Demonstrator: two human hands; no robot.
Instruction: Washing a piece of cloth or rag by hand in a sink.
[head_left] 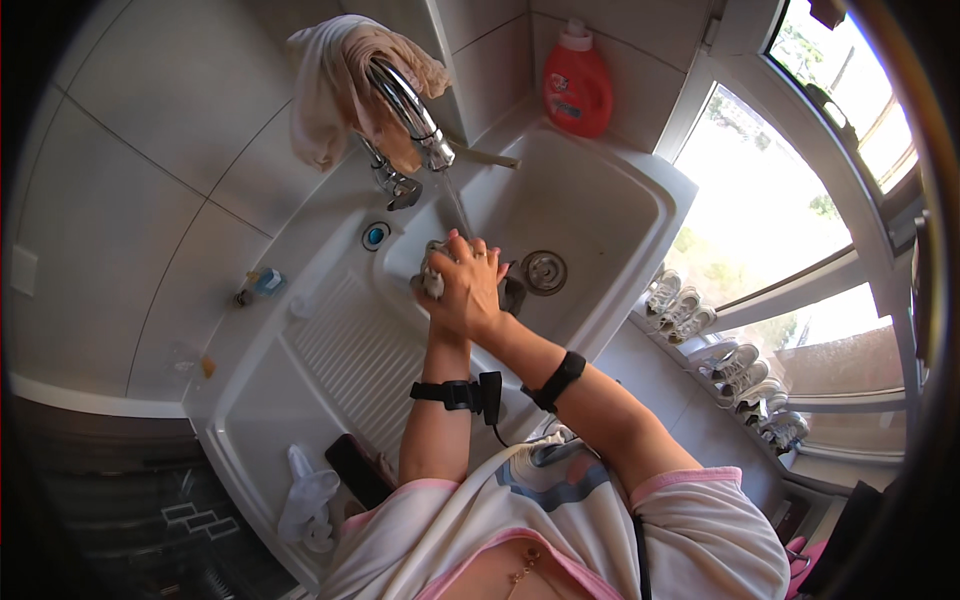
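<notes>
Both hands are pressed together over the white sink basin [600, 190], below a thin stream of water from the chrome faucet [405, 100]. My right hand [467, 287] lies on top, its fingers bent over a wet grey cloth [432, 280]; a ring shows on one finger. Underneath, my left hand [449, 322] is mostly hidden by the right one, with the cloth between the two. Part of the cloth bulges out on the left, and a darker grey part [513, 295] shows on the right. The cloth's exact kind cannot be made out.
A beige cloth [345, 80] drapes over the faucet. A red detergent bottle [578, 85] stands at the back corner. The ribbed washboard [350, 345] lies left of the basin, a dark phone [358, 470] and white translucent bag [308, 495] nearer me. Several shoes [740, 370] line the window ledge.
</notes>
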